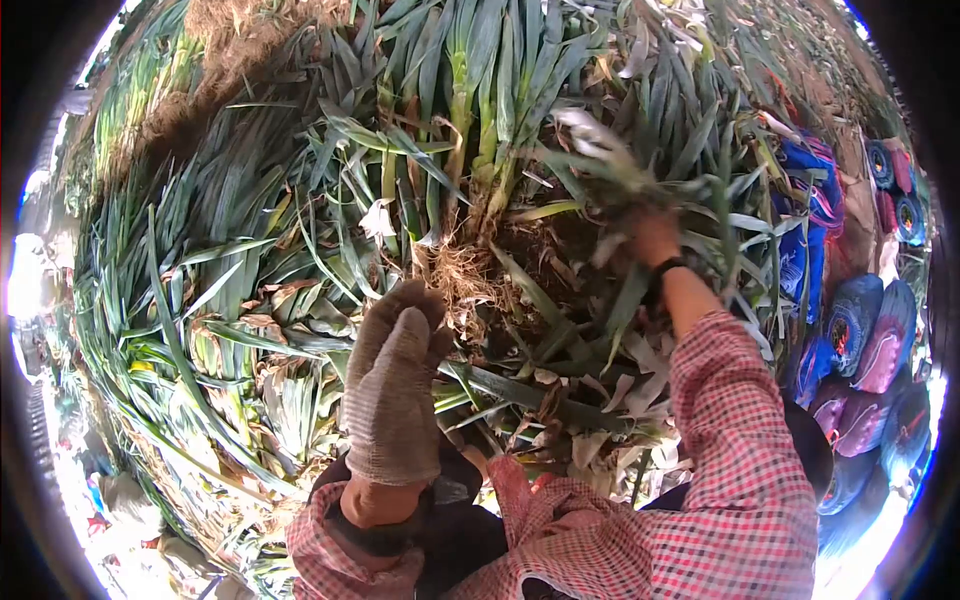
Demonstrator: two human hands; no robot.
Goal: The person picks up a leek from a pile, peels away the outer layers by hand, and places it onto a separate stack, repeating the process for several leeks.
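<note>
My left hand (395,385), in a grey-brown knit glove, is just below the tangled roots (460,280) of some leeks. Its fingers are stretched out side by side, and I see nothing held in them. Upright leeks (485,150) with long green leaves stand behind those roots. To the right, my bare right hand (655,235) is smeared by motion and wears a dark band at the wrist. It seems closed around a bunch of leek leaves (605,145), which blur upward from it. Loose leaves partly cover its fingers.
Piled leeks (210,230) spread across the left, with a mass of brown roots (235,40) at the top. Dry leaf scraps (590,450) lie in front of me. Blue and pink rolled bundles (855,330) and blue netting (805,210) are on the right.
</note>
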